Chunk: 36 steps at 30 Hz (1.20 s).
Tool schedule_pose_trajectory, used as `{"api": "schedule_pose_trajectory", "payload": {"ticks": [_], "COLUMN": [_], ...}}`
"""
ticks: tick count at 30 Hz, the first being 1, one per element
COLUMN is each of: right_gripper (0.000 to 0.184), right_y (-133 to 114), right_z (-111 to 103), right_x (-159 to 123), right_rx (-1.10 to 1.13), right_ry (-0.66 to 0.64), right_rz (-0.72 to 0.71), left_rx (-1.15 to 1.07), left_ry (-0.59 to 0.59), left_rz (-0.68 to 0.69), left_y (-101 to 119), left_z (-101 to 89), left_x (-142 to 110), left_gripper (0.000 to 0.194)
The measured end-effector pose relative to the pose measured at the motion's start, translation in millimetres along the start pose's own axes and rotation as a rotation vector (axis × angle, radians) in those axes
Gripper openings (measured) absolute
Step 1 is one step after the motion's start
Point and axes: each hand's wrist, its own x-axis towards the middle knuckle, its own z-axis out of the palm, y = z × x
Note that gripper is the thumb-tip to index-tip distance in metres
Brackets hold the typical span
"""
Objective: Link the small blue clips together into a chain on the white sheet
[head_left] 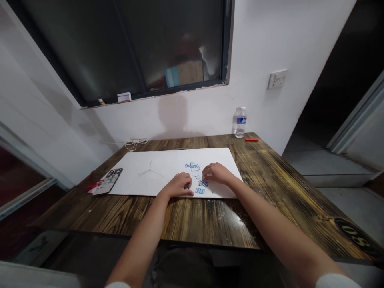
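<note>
Blue-marked pieces [200, 191] on one white board [171, 162], left hand [179, 185], right hand [216, 173] nearby

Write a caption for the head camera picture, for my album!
Two hands, left and right, beside little blue-edged pieces on a white board.

Beyond and to the right of the right fingers [207, 172] stand a plastic water bottle [240, 125] and, just beside it, a red pen-like stick [252, 140]; higher up is a wall socket [277, 79]. Far to the left of the left fingers [185, 180] lies a coiled white cable [135, 144], below a small box [124, 97] on the window ledge [153, 95].
</note>
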Motion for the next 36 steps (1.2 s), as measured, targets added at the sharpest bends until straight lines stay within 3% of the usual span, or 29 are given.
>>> {"api": "schedule_pose_trajectory", "payload": {"ticks": [2,5,8,11,15,18,21,28,33,36], "right_gripper": [0.028,0.062,0.096,0.107,0.099,0.09,0.075,0.047,0.04,0.038], "right_y": [5,11,11,1,-17,-23,-19,-4,-10,-14], "right_z": [2,8,16,28,41,44,40,14,-3,-5], "right_x": [0,1,3,5,9,9,6,1,1,1], "right_rx": [0.077,0.16,0.196,0.17,0.134,0.106,0.079,0.106,0.254,0.304], "right_ry": [0.056,0.108,0.048,0.001,0.011,0.015,0.018,-0.168,-0.291,-0.331], "right_rz": [-0.016,-0.009,-0.034,0.031,0.22,0.26,0.21,0.089,0.007,-0.037], "left_rx": [-0.015,-0.014,0.021,0.067,0.035,-0.012,0.001,0.101,0.119,0.112], "left_ry": [0.024,0.064,0.123,0.222,0.318,0.256,0.156,0.1,0.135,0.102], "left_rz": [-0.04,-0.112,-0.196,-0.272,-0.273,-0.131,-0.052,-0.245,-0.366,-0.364], "left_y": [-1,-1,1,3,5,7,9,7,1,1], "left_z": [1.2,6.1,12.4,16.7,16.6,15.1,16.2,21.1,22.0,22.4], "left_x": [-1,0,2,5,10,12,13,10,8,8], "left_gripper": [0.03,0.02,0.022,0.024,0.022,0.024,0.031,0.042,0.045,0.048]}}
